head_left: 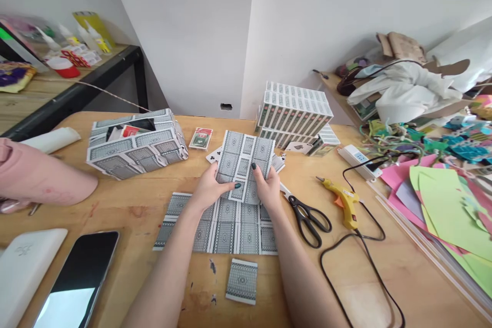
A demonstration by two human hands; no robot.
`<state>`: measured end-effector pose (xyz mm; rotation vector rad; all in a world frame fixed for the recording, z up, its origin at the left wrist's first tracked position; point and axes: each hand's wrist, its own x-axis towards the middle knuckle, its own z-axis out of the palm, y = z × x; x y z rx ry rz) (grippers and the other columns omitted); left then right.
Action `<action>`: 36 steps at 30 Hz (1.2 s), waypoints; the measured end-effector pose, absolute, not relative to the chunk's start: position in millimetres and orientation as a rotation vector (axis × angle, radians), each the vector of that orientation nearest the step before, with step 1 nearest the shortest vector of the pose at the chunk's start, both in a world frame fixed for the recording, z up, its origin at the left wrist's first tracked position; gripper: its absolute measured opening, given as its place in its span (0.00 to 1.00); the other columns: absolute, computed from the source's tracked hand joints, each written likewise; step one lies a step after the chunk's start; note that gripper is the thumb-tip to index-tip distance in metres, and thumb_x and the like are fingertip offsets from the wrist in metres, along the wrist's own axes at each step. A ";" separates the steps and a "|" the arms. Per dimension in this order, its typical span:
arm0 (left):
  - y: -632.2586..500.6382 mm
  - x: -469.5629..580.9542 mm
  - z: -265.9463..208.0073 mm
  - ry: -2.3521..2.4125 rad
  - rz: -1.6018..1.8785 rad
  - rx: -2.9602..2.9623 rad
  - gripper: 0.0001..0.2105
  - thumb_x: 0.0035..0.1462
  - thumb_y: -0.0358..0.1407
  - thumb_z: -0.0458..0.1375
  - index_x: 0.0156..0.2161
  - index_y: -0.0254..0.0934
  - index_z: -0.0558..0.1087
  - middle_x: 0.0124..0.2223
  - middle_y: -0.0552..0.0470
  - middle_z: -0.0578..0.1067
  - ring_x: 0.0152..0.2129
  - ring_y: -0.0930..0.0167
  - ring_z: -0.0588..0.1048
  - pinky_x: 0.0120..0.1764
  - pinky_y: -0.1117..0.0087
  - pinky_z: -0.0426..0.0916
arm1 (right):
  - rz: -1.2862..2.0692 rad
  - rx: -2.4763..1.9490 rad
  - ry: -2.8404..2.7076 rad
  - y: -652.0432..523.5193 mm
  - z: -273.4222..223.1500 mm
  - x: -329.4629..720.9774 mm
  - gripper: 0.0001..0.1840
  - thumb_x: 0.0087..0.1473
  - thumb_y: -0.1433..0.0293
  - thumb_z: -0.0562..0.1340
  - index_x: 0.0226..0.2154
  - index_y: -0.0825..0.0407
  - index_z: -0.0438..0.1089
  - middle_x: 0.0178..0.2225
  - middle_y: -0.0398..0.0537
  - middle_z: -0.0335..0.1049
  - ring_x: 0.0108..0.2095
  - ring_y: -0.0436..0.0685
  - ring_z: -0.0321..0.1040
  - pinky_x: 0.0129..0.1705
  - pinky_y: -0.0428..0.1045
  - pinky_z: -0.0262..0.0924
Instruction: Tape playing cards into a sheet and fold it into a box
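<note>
Between my two hands is a panel of joined playing cards point(244, 156), patterned grey backs facing me. My left hand point(209, 187) grips its lower left edge, thumb across the front. At the lower right edge, my right hand point(268, 184) holds it the same way. Under it on the table lies a wider sheet of joined cards point(225, 230), partly covered by my forearms. A single folded card piece point(242, 282) rests nearer to me. Black-handled scissors point(307, 218) lie right of my right hand. Behind the panel, some loose cards point(214, 156) peek out.
A card-covered box point(138, 148) stands at the left, near a boxed deck point(201, 138). Stacked card packs point(294, 110) rise at the back. A yellow glue gun point(346, 202) trails its cord at right, by coloured paper point(449, 210). A phone point(79, 282) lies front left.
</note>
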<state>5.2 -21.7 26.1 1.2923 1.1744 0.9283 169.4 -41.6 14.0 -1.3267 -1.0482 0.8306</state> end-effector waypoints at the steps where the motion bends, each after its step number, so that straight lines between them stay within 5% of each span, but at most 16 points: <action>1: -20.8 5.7 25.8 1.209 0.957 1.292 0.24 0.39 0.33 0.67 0.44 0.36 0.68 0.46 0.46 0.75 0.44 0.63 0.73 0.48 0.59 0.66 | 0.930 -1.278 -1.028 -41.9 15.2 168.8 0.17 0.48 0.59 0.62 0.38 0.53 0.69 0.41 0.51 0.75 0.42 0.60 0.71 0.45 0.54 0.65; 11: -17.7 6.8 22.7 1.154 1.106 1.105 0.25 0.37 0.38 0.68 0.44 0.33 0.71 0.45 0.44 0.77 0.43 0.62 0.74 0.47 0.59 0.68 | 1.457 -1.053 -0.845 -40.9 12.8 173.3 0.19 0.36 0.62 0.70 0.33 0.54 0.74 0.33 0.47 0.77 0.34 0.58 0.73 0.42 0.54 0.67; 14: -18.8 5.5 25.5 1.088 1.090 1.080 0.24 0.40 0.40 0.67 0.44 0.33 0.71 0.44 0.44 0.77 0.43 0.62 0.74 0.46 0.60 0.68 | 1.510 -1.055 -0.851 -44.5 16.9 172.5 0.19 0.38 0.60 0.69 0.33 0.54 0.73 0.29 0.46 0.76 0.26 0.55 0.71 0.29 0.49 0.68; 19: -19.2 -3.3 27.2 1.167 1.049 1.206 0.21 0.48 0.47 0.60 0.44 0.34 0.72 0.41 0.45 0.78 0.41 0.61 0.74 0.41 0.62 0.70 | 1.451 -1.200 -1.044 -50.5 20.0 169.9 0.16 0.45 0.56 0.64 0.27 0.52 0.70 0.17 0.39 0.68 0.10 0.47 0.56 0.10 0.44 0.53; 25: -20.2 -3.7 25.8 1.318 0.963 1.374 0.21 0.52 0.49 0.56 0.46 0.37 0.69 0.39 0.46 0.78 0.32 0.65 0.76 0.34 0.66 0.71 | 1.313 -1.209 -1.090 -50.2 19.6 165.5 0.16 0.48 0.56 0.62 0.23 0.52 0.67 0.14 0.39 0.65 0.11 0.47 0.55 0.10 0.44 0.52; 30: -19.6 0.2 23.4 1.367 1.046 1.536 0.19 0.54 0.47 0.54 0.47 0.38 0.68 0.47 0.46 0.75 0.45 0.63 0.72 0.47 0.64 0.66 | 1.265 -1.227 -1.063 -50.1 18.3 162.7 0.14 0.47 0.57 0.63 0.26 0.52 0.69 0.18 0.40 0.67 0.12 0.48 0.57 0.11 0.45 0.55; 36: -19.5 1.8 18.3 1.360 1.045 1.529 0.19 0.55 0.46 0.54 0.48 0.38 0.67 0.49 0.46 0.73 0.47 0.64 0.70 0.48 0.63 0.64 | 1.278 -1.225 -1.044 -49.8 18.7 163.1 0.15 0.46 0.57 0.63 0.26 0.52 0.69 0.18 0.40 0.68 0.13 0.48 0.58 0.12 0.45 0.56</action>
